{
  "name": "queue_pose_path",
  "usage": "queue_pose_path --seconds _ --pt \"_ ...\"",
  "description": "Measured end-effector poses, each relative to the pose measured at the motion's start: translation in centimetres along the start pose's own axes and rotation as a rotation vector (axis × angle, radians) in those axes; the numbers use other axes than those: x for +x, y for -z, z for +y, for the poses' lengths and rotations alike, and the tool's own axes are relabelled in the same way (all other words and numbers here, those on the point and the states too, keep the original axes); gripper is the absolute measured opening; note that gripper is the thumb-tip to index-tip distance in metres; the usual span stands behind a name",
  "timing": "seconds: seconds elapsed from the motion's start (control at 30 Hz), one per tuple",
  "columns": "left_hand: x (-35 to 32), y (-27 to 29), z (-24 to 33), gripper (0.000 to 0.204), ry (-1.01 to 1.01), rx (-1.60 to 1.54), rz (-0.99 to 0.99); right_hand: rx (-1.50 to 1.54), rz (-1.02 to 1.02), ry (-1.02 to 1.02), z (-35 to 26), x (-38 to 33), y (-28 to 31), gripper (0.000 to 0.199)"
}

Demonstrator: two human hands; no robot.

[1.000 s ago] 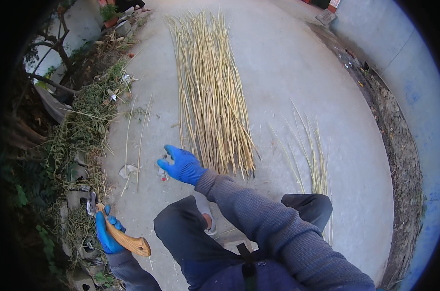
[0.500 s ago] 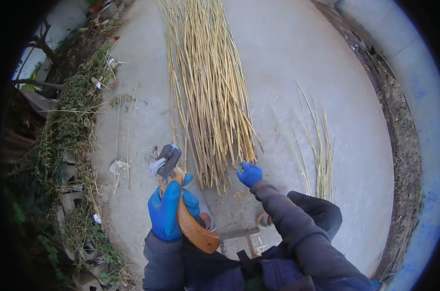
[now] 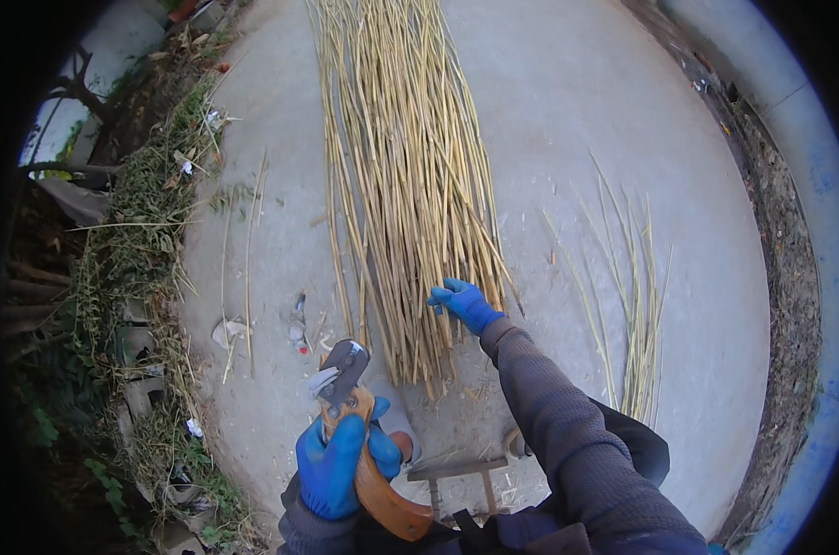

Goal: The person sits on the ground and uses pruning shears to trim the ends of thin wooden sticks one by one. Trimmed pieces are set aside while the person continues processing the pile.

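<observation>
At seven o'clock the left hand is clenched round a billhook, heavy and rigid, by its wooden handle. The right hand grasps the near ends of light, stiff reed stalks stretching toward twelve.

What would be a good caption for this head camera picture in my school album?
Blue-gloved left hand grips a wooden-handled chopping knife while the right hand reaches into a long pile of yellow stalks on concrete.

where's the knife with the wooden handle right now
In the head view it is low and left of centre, held upright in the left hand; the knife has its blade end just left of the big bundle of canes.
</observation>
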State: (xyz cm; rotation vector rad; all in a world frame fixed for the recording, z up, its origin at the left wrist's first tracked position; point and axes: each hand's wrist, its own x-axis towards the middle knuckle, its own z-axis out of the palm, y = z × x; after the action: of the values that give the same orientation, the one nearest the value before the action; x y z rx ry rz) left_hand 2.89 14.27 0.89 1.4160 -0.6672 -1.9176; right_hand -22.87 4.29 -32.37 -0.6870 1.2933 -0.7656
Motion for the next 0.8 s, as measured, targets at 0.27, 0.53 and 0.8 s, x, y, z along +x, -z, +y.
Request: queue_pose_path --seconds 0.27,0.53,0.8 --pt "0.3 -0.2 -0.8 0.048 -0.097 0.079 0.036 0.194 0.039 0.413 -14.9 -8.6 0.8 0.041" --pt "1.7 0.8 -1.8 0.044 -0.246 0.009 0.022 -0.08 0.026 0.52 -20.5 -28.8 0.1 0.039" --pt "1.3 0.0 -3.7 0.04 -0.309 0.062 -0.051 -0.057 0.077 0.457 -17.3 -42.4 -3.1 0.04"
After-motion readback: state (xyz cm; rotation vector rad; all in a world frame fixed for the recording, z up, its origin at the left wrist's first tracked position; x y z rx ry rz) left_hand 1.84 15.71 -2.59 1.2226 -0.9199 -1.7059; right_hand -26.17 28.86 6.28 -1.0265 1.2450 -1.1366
